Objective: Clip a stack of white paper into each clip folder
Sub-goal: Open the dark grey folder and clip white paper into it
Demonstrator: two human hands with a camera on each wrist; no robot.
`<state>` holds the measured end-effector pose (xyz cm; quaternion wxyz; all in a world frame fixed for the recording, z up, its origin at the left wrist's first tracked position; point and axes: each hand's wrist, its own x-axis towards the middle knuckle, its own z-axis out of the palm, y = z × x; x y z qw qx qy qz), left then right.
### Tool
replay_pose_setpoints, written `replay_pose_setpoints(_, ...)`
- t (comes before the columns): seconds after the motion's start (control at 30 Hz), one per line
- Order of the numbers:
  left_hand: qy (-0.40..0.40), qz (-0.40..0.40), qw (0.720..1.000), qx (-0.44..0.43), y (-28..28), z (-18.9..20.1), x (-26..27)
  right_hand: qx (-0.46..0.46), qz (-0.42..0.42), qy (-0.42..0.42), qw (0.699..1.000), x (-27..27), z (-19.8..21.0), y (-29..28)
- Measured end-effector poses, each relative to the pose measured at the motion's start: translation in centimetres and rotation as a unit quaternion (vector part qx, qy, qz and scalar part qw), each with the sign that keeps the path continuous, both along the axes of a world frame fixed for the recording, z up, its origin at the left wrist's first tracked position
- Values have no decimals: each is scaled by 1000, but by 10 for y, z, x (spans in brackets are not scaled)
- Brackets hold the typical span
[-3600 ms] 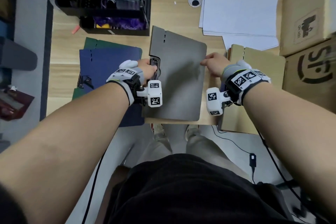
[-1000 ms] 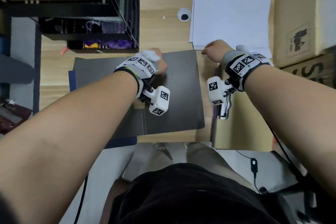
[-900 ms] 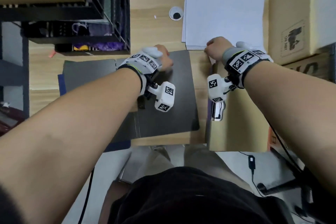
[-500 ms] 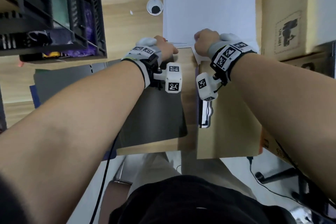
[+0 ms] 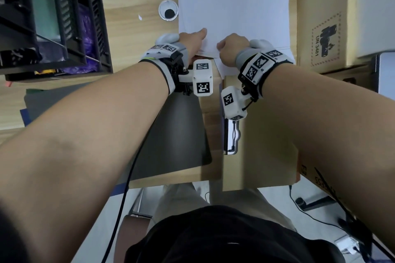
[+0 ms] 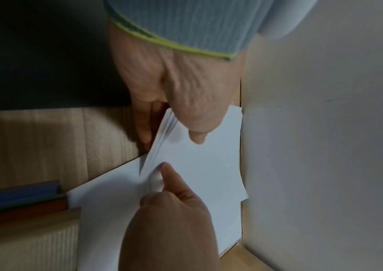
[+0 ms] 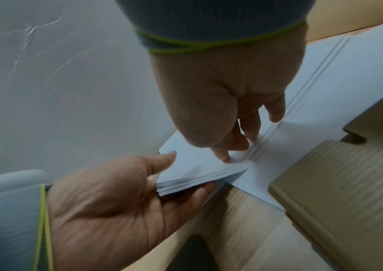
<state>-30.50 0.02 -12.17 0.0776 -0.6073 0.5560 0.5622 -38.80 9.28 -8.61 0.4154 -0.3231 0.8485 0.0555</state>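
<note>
A stack of white paper (image 5: 233,2) lies at the back of the wooden desk. My left hand (image 5: 198,38) pinches the near-left corner of a thin sheaf (image 6: 197,165), thumb on top and fingers beneath, raising it off the stack. My right hand (image 5: 224,47) is curled at the sheaf's near edge, thumb tip (image 7: 222,155) pressing on top. A grey clip folder (image 5: 177,134) lies open under my left forearm. To its right lies a tan clip folder (image 5: 263,156), its metal clip (image 5: 233,136) showing.
A black wire rack (image 5: 53,17) stands at the back left. Cardboard boxes (image 5: 324,28) wall off the right side. A white round grommet (image 5: 168,10) sits left of the paper. Blue and other coloured folders (image 6: 16,194) lie stacked nearby. The desk's front edge (image 5: 171,179) is close to my body.
Both hands left the grey folder and moved back to the paper stack. The left hand has taken a corner of a sheaf and the right hand has closed on its edge.
</note>
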Motion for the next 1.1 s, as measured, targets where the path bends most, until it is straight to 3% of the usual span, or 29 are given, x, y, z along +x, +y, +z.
replay_pose_setpoints(0.13,-9,-56,996,-63,1,-2,-10,-17,-44,-9,999,-8,-4,2)
replay_pose_setpoints(0.3,9,-42,995,-87,-1,-1,-14,-51,-85,-34,994,-12,-1,5)
replay_pose_setpoints(0.43,112,62,991,-29,-3,29,4,-82,-104,-42,990,-17,11,6)
replay_pose_setpoints(0.53,115,167,979,22,-19,67,14,-109,-112,-25,987,-12,25,3)
replay_pose_setpoints(0.67,113,45,990,-71,-39,99,49,-136,-108,-13,985,3,46,-10)
replay_pose_setpoints(0.83,90,-93,974,-186,-60,138,92,-185,-174,-10,967,19,71,-24)
replay_pose_setpoints(1.0,2,-242,905,-348,-69,184,130,-328,-273,15,904,28,104,-27)
replay_pose_setpoints(1.1,-21,-293,863,-411,-73,202,158,-347,-228,14,910,41,111,-19)
